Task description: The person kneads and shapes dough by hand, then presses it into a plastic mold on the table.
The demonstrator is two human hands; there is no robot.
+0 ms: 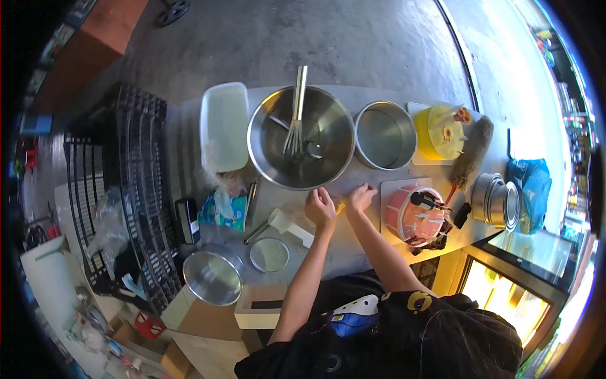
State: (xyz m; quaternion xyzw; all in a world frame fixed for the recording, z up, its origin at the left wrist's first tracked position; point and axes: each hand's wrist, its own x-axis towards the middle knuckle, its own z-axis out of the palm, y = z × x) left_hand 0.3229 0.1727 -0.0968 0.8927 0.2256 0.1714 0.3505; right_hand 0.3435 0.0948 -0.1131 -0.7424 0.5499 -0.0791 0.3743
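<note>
My left hand (320, 207) is at the near rim of a large steel mixing bowl (262, 161), its fingers curled closed; what they hold, if anything, is hidden. A metal whisk (298, 107) leans in the bowl, handle up past the far rim. To the right, my right hand (362, 198) has its fingers drawn together; whether something small is in them I cannot make out. Between the hands lies a small yellow thing (341, 207), too small to name. Past my right hand stands an open round steel pot (386, 136).
At right are a pink decorated cake (413, 218), a yellow cake (439, 132) and stacked metal tins (495, 201). A plastic tub (225, 120), white scraper-like tool (289, 226), glass bowl (269, 254) and steel bowl (213, 278) stand left. Black crates (142, 189) border the table.
</note>
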